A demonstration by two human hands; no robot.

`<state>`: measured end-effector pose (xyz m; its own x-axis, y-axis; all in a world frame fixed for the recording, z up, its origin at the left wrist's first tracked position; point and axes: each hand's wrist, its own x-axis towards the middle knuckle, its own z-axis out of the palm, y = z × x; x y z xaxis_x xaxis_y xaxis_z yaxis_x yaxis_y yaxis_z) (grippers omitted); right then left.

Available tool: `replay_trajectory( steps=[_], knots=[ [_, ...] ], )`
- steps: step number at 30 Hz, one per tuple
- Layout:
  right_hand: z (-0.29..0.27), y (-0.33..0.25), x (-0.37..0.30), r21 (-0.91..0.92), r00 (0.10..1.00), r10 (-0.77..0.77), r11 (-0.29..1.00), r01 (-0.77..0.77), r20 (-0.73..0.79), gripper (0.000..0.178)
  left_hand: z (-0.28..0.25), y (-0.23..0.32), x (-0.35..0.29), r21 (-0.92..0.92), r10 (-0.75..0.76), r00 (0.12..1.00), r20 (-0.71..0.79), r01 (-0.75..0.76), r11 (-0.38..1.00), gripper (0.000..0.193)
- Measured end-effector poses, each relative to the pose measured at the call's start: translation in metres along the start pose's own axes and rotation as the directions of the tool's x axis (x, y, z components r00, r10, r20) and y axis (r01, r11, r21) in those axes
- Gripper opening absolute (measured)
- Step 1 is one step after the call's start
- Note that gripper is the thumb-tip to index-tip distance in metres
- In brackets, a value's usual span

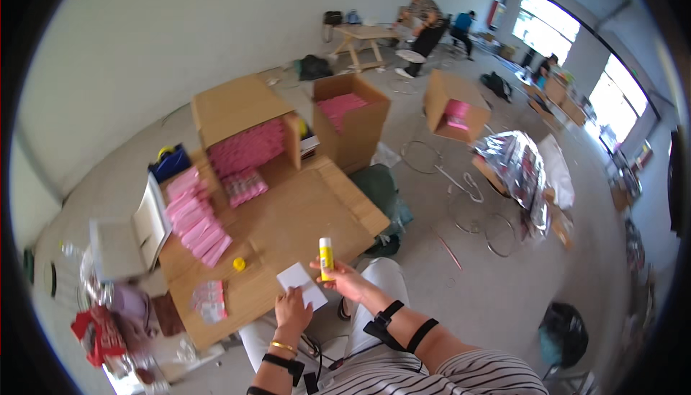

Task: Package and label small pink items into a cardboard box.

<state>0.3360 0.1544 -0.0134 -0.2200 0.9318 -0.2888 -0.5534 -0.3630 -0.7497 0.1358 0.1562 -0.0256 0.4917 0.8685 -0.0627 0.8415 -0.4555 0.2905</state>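
Observation:
My right hand (347,282) holds an upright glue stick (326,260), yellow with a white top end, just over the near right edge of the table. Beside it, my left hand (293,311) has its fingers on a small white sheet of paper (296,275) and holds it at the table's front edge. The sheet looks blank from here. A round yellow cap (240,264) lies on the wooden table (288,226), to the left of the sheet. Farther left are several small printed pink-and-white packets (209,301).
Stacked pink packages (194,226) cover the table's left side. An open cardboard box (241,118) full of pink packs stands at the back; another box (353,114) is behind it. Wire hoops (421,157) and silver foil (512,165) lie on the floor. Other people (421,17) sit farther off.

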Motion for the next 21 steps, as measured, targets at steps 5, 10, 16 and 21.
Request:
replay_trajectory(
  steps=[5, 10, 16, 21],
  knots=[
    [-0.017, 0.000, -0.019, 0.017, 0.999, -0.046, 0.999, 0.046, -0.015, 0.053, 0.010, 0.001, 0.008, -0.067, 0.015, 0.998, -0.061, -0.019, 0.998, 0.044],
    [-0.024, 0.004, -0.019, 0.049, 0.997, -0.072, 0.996, 0.072, -0.008, 0.050, 0.017, -0.008, 0.002, -0.041, 0.019, 0.998, -0.064, -0.021, 0.999, 0.042],
    [-0.034, 0.000, -0.022, 0.092, 0.994, -0.106, 0.990, 0.106, -0.006, 0.049, 0.023, -0.012, 0.007, -0.039, 0.053, 0.994, -0.091, -0.057, 0.998, 0.038],
    [-0.036, -0.005, -0.024, 0.137, 0.994, -0.110, 0.985, 0.109, -0.003, 0.049, 0.022, -0.016, 0.010, -0.022, 0.066, 0.993, -0.099, -0.068, 0.997, 0.036]
  ],
)
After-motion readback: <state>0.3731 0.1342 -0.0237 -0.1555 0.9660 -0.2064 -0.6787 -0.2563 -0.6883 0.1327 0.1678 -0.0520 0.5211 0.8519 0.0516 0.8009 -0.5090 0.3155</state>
